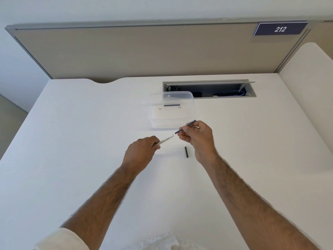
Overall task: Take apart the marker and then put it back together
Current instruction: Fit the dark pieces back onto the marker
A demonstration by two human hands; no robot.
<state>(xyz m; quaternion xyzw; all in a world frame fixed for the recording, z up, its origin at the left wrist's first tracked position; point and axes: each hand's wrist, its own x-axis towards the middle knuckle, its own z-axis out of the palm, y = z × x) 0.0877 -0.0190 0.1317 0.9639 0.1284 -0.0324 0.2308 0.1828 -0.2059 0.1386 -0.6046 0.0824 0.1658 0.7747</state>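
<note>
The left hand (142,150) grips the white marker tube (164,140), with the tube's open end pointing up and to the right. The right hand (197,137) pinches a thin dark ink stick (185,126) between its fingers, tilted, with its lower tip just beside the tube's open end but not touching it. Both are held above the middle of the white desk (72,132). A small black cap (186,152) lies flat on the desk, near the right hand's wrist. Toward the back edge sits a clear plastic box (171,109) with another dark piece (172,105) inside it.
</note>
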